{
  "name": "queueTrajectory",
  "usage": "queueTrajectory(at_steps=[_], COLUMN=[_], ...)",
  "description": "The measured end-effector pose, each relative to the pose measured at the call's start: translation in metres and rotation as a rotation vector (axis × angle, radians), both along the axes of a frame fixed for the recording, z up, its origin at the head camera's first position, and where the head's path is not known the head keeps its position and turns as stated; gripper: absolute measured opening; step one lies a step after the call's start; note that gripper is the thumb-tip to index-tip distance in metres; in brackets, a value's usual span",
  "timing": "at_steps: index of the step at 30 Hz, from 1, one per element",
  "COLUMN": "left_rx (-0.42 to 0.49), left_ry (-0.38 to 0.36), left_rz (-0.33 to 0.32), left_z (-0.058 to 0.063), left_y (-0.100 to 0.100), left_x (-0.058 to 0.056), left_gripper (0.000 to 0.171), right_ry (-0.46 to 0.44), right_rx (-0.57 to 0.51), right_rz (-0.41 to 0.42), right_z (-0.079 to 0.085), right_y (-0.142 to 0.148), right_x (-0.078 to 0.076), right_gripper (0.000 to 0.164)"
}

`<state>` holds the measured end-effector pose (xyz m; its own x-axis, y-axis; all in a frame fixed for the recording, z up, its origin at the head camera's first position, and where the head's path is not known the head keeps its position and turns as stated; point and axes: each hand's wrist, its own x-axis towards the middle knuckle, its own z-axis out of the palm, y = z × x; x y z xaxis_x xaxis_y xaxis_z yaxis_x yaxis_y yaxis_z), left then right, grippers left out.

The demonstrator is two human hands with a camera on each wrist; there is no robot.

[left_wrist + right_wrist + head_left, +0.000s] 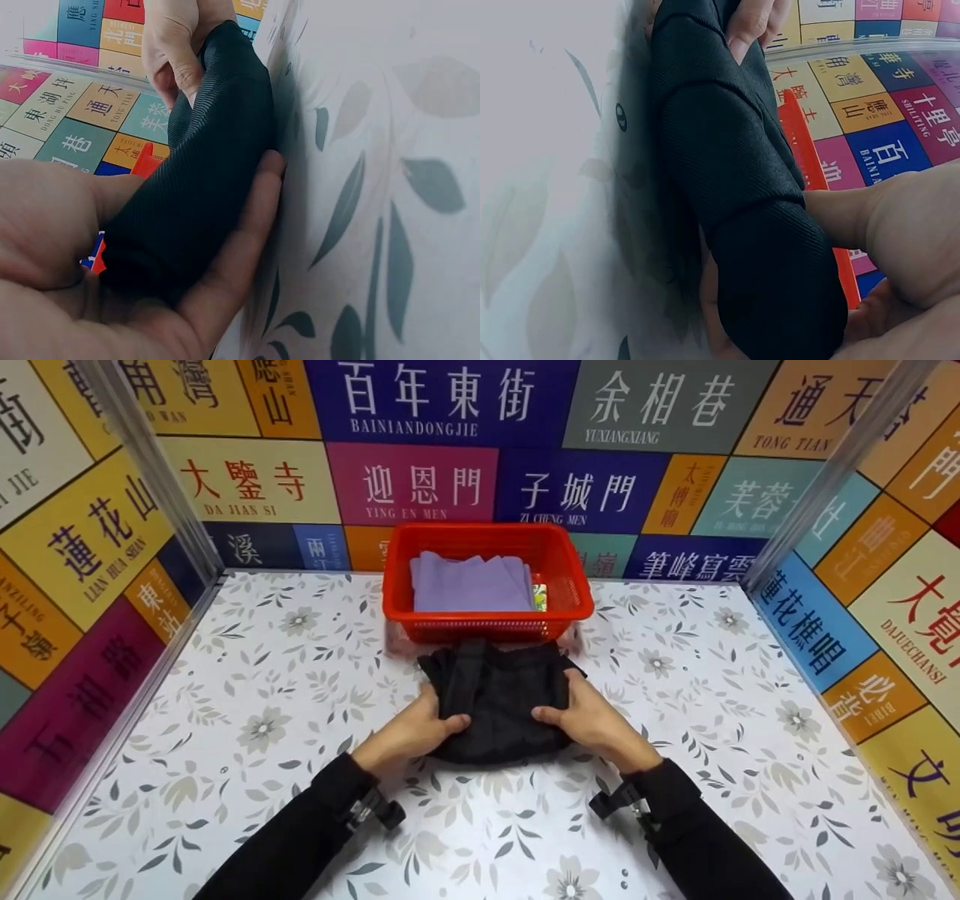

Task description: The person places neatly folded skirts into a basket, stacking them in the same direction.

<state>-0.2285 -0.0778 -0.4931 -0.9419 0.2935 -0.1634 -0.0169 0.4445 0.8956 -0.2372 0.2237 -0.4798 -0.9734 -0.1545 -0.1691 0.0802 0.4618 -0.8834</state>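
A black folded cloth (506, 709) lies on the table just in front of the red basket, its near edge rounded into a thick fold. My left hand (420, 726) grips its left side, thumb on top. On the opposite side my right hand (592, 716) holds it the same way, thumb over the upper face and fingers around the edge. The left wrist view has the fabric (202, 172) between thumb and fingers, with fingertips under it near the tabletop. Seen from the right wrist, the cloth (742, 157) shows several layered folds.
Behind the cloth stands a red plastic basket (487, 626) with folded purple cloth (472, 585) in it and a small patterned item (540, 597) beside that. Panels with printed characters wall the floral-patterned table (285, 690) at the back and both sides.
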Motion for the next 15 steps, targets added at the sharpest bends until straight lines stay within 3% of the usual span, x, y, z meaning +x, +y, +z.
queueTrajectory(at_steps=[7,15], left_rx=[0.014,0.052], left_ry=[-0.008,0.034], left_rz=[0.008,0.014], left_z=[-0.0014,-0.0016], left_y=[-0.0013,-0.0013], left_x=[0.0,-0.0001], left_gripper=[0.1,0.092], right_ry=[-0.001,0.014], right_rx=[-0.036,-0.069], right_rz=[0.027,0.041], right_z=[0.0005,0.0047], right_y=[0.0026,0.0068], right_x=[-0.0008,-0.002], right_gripper=[0.078,0.077])
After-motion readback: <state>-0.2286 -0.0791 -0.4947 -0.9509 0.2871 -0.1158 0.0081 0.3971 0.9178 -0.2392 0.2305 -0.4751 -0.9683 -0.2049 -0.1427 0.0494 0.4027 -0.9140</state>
